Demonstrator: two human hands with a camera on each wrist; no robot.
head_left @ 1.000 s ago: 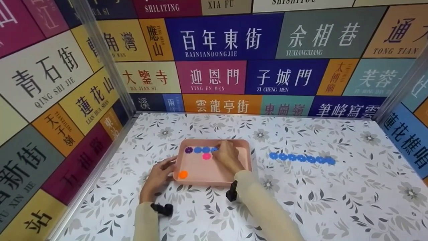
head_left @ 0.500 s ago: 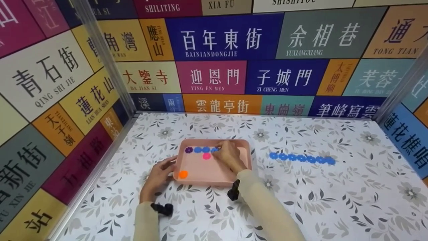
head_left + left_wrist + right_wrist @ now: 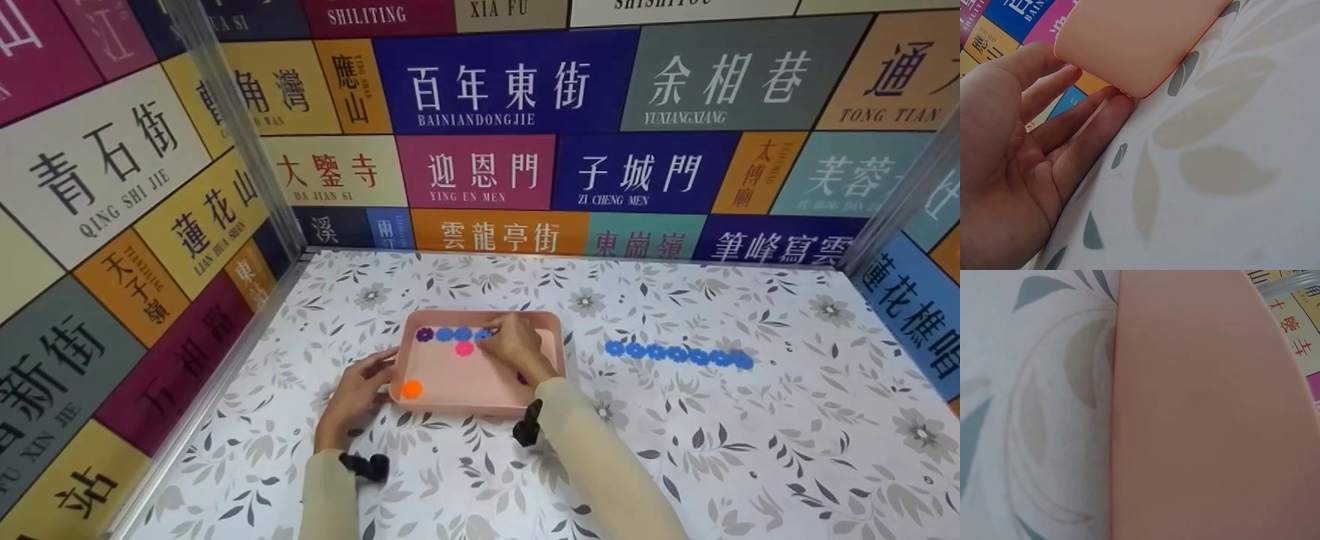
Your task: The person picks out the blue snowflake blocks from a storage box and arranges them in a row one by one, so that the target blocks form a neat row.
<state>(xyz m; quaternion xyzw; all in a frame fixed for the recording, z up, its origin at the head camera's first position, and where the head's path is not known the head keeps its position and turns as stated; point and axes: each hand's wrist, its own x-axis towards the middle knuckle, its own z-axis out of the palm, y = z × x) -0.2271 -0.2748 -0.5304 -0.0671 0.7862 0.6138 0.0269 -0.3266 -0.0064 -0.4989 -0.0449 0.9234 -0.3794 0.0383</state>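
A shallow pink tray lies on the table. Along its far side runs a row of flower-shaped pieces: a dark purple flower piece, then blue flower pieces. My right hand pinches a blue flower piece at the row's right end; the fingers partly cover it. Beneath the row sits a pink piece. An orange piece is in the near left corner, and another dark purple piece shows beside my right wrist. My left hand touches the tray's left edge with extended fingers.
Right of the tray, several blue flower pieces lie in a line on the floral tabletop. Walls of coloured panels with printed characters stand behind and to the left. The right wrist view shows only the tray's outer wall and tabletop.
My right hand and forearm have shifted slightly right, and a dark purple piece now shows beside the wrist. My left hand stays at the tray's edge.
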